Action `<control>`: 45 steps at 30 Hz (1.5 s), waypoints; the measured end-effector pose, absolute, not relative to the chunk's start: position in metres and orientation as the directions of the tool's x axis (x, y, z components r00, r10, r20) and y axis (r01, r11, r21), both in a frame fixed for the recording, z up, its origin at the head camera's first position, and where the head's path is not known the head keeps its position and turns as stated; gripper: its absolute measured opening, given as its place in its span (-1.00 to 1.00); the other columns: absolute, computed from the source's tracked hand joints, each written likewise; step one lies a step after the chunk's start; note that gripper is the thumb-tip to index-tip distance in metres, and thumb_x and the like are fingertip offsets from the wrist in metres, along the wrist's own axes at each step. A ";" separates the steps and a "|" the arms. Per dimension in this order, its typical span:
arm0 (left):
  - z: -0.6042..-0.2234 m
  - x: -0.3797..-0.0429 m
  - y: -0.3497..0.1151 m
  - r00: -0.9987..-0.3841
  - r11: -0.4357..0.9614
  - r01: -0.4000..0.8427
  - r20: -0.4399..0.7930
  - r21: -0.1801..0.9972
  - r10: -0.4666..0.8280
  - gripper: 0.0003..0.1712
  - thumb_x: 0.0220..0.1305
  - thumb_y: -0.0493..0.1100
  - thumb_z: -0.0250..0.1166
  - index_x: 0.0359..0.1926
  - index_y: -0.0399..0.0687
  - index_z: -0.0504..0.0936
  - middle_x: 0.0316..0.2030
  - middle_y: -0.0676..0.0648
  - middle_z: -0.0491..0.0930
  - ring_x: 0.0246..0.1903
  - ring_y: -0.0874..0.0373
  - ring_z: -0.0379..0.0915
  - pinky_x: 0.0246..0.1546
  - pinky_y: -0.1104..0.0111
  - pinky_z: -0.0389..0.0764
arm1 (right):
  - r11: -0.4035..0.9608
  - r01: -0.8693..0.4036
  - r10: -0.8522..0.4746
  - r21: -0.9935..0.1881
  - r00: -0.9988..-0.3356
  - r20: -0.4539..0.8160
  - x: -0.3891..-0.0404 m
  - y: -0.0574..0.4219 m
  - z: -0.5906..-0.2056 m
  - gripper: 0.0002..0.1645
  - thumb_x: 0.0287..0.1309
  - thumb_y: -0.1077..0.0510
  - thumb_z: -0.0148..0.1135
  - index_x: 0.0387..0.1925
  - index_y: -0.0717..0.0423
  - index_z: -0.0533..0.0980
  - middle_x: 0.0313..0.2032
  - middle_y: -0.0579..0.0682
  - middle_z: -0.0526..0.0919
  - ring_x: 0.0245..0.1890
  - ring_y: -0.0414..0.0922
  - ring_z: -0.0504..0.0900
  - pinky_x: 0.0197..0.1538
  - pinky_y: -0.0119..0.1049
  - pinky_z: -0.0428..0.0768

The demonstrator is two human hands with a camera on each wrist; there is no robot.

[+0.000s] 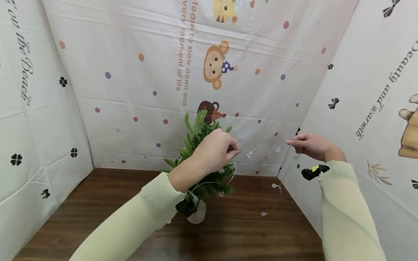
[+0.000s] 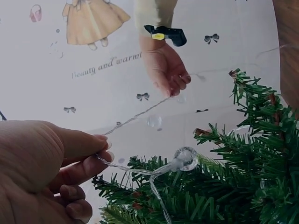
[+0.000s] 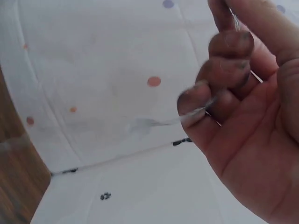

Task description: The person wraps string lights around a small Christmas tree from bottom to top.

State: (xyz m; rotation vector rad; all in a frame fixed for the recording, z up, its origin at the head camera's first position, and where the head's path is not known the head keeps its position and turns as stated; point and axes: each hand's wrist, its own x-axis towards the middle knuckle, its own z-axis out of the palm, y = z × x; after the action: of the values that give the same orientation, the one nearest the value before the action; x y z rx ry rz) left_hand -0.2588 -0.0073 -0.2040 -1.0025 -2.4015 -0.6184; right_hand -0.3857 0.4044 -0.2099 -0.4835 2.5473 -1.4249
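A small green artificial Christmas tree (image 1: 209, 188) stands on a pale round base (image 1: 197, 214), with part of a clear string of bulb lights wound round it. My left hand (image 1: 213, 150) is in front of its upper branches and pinches the wire between thumb and forefinger. Close by in the left wrist view, a clear bulb (image 2: 186, 158) sits over the green needles. Out to the right, my right hand (image 1: 308, 145) pinches the same string light wire (image 2: 140, 114), which spans between both hands. More of the strand passes under its curled fingers (image 3: 194, 100).
Loose bulbs of the strand hang low on the right, one bulb (image 1: 263, 214) over the brown wooden table (image 1: 254, 239). Printed white cloth walls (image 1: 124, 90) enclose the back and both sides. A black wrist camera (image 1: 315, 172) is on the right sleeve.
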 end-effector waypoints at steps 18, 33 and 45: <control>-0.212 -0.259 0.011 -0.559 0.762 0.603 0.558 -0.235 0.614 -0.61 0.43 -0.24 0.28 -0.59 0.13 0.68 -0.56 0.11 0.62 -0.46 0.16 0.14 -0.31 0.39 0.17 | 0.644 -0.169 -0.079 -0.746 -0.985 0.155 -0.390 0.353 -0.179 -0.54 0.45 -0.16 0.19 -0.51 0.02 0.49 -0.62 -0.15 0.33 -0.53 -0.18 0.32 -0.34 -0.30 0.46; -0.226 -0.257 0.020 -0.513 0.760 0.483 0.563 -0.436 0.649 -0.70 0.34 -0.20 0.39 -0.52 0.27 0.71 -0.53 0.16 0.60 -0.40 0.16 0.21 -0.36 0.38 0.13 | 0.590 -0.261 -0.019 -0.764 -0.950 0.310 -0.432 0.273 -0.148 -0.48 0.47 -0.20 0.13 -0.05 0.19 0.60 -0.50 -0.22 0.54 -0.48 -0.24 0.43 -0.35 -0.37 0.51; -0.172 -0.262 -0.034 -0.521 0.669 0.740 0.693 0.075 0.499 -0.89 0.35 -0.22 0.35 -0.18 -0.08 0.79 -0.25 0.01 0.76 -0.23 0.10 0.55 -0.04 0.30 0.52 | 0.575 -0.289 -0.030 -0.766 -0.942 0.333 -0.436 0.228 -0.122 -0.51 0.44 -0.17 0.18 -0.06 0.20 0.62 -0.47 -0.11 0.59 -0.48 -0.21 0.44 -0.41 -0.40 0.46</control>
State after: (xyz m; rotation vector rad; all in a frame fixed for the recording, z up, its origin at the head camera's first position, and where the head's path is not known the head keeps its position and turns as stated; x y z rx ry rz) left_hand -0.2623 -0.0339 -0.1715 -0.9509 -2.2314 -0.4809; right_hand -0.4355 0.2284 -0.1220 -0.3152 3.0341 -1.5658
